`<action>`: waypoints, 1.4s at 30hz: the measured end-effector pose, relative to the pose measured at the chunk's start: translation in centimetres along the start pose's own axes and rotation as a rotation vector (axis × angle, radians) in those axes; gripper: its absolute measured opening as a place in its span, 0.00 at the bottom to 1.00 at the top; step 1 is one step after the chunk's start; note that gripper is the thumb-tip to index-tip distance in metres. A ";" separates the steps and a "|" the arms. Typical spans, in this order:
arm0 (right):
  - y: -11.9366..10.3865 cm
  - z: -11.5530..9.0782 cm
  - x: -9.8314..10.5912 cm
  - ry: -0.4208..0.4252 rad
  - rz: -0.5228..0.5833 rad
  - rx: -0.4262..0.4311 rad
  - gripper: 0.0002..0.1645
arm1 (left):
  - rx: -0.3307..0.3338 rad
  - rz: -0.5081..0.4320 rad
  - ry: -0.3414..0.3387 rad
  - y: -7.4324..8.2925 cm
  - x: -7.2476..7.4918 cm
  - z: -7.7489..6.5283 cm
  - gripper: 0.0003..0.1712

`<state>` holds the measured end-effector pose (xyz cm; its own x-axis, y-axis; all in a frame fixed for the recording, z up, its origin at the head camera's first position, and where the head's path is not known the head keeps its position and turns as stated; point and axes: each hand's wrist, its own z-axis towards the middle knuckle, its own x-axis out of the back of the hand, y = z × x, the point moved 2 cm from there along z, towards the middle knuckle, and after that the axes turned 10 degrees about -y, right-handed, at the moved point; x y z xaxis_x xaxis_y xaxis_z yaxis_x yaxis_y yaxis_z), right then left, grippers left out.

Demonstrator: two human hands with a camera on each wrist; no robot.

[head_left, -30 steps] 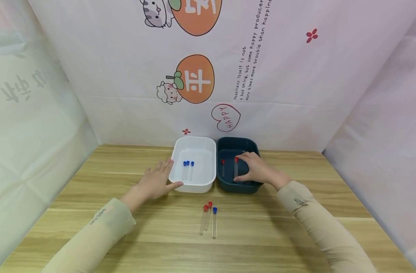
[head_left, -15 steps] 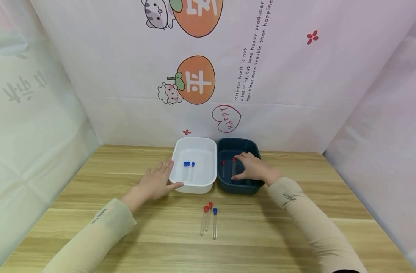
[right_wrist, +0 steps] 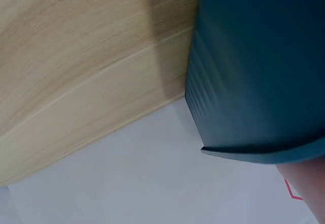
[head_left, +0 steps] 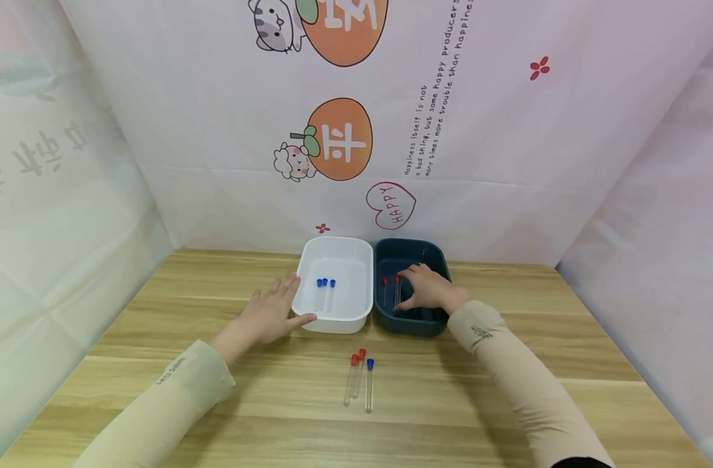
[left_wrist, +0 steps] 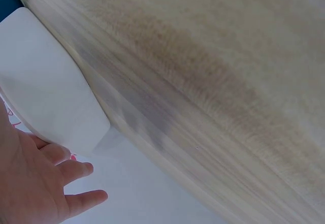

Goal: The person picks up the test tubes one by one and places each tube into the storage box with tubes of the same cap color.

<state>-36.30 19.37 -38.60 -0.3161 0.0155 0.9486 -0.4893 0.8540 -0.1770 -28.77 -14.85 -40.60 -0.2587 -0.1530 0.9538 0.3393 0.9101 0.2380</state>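
My right hand [head_left: 429, 288] reaches into the dark blue bin [head_left: 414, 327], pinching a red-capped test tube [head_left: 398, 294] lengthwise between thumb and fingertips. Another red-capped tube [head_left: 385, 292] lies just left of it in that bin. In the right wrist view the bin wall [right_wrist: 254, 97] hides nearly all of the hand. My left hand [head_left: 270, 313], fingers spread, rests against the left side and near rim of the white bin [head_left: 335, 325]. Several blue-capped tubes [head_left: 330, 298] lie inside the white bin. The left wrist view shows the left hand [left_wrist: 35, 181] beside the bin's outer wall [left_wrist: 51, 82].
On the wooden table [head_left: 274, 416], in front of the bins, lie two red-capped tubes [head_left: 351, 385] and one blue-capped tube [head_left: 369, 389]. The bins stand side by side near a printed white cloth backdrop [head_left: 479, 214]. Cloth also hangs at both sides.
My right hand has moved left and a little lower within the dark bin, bringing the pinched tube closer to the other red-capped one. The left hand stays at the white bin.
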 end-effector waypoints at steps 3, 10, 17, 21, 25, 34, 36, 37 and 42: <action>0.0 0.3 -0.1 -0.010 0.003 -0.006 0.52 | -0.001 0.003 0.000 0.0 0.1 0.0 0.58; -0.2 1.0 -0.5 -0.047 0.004 -0.011 0.49 | -0.002 0.015 -0.004 0.0 0.1 -0.2 0.59; 0.0 1.7 -0.9 -0.064 -0.022 -0.022 0.50 | -0.003 0.017 -0.023 -0.1 -0.1 -0.2 0.59; -0.1 2.0 -0.7 -0.065 -0.022 -0.024 0.50 | -0.002 0.018 -0.016 -0.1 0.0 -0.2 0.59; 0.0 2.1 -0.6 -0.082 -0.027 -0.037 0.50 | -0.005 0.017 -0.009 0.0 0.1 -0.2 0.59; 0.3 2.4 -0.8 -0.091 -0.025 -0.034 0.52 | 0.000 0.017 -0.010 0.1 0.1 -0.3 0.59; 0.3 2.6 -0.8 -0.093 -0.021 -0.032 0.53 | 0.000 0.019 -0.007 0.1 0.2 -0.3 0.59; 0.3 2.6 -0.8 -0.097 -0.020 -0.032 0.53 | 0.000 0.020 -0.006 0.2 0.2 -0.3 0.59; 0.3 2.9 -0.9 -0.114 -0.011 -0.040 0.52 | 0.002 0.023 -0.004 0.2 0.4 -0.4 0.59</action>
<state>-38.48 18.10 -40.27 -0.4023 -0.0512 0.9141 -0.4608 0.8740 -0.1539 -28.41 -14.86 -40.06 -0.2548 -0.1302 0.9582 0.3435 0.9141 0.2155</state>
